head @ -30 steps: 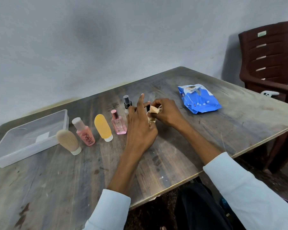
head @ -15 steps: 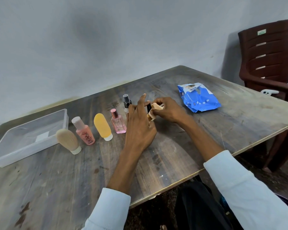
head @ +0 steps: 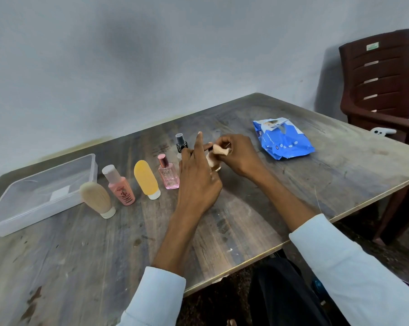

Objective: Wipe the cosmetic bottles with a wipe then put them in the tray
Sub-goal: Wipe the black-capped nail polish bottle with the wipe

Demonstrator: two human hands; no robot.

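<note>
My left hand holds a small bottle above the table, mostly hidden behind the fingers, with the index finger sticking up. My right hand pinches a beige wipe against the top of that bottle. In a row to the left stand a black-capped spray bottle, a pink glass bottle, a yellow tube, a pink bottle with a white cap and a beige tube. A clear plastic tray lies at the far left.
A blue pack of wipes lies on the wooden table to the right of my hands. A brown plastic chair stands beyond the table's right corner, with a small white object on its seat.
My right hand has kept working the wipe over the top of the small bottle, shifting it slightly. My left hand stays around the bottle, and the other bottles have not moved.
</note>
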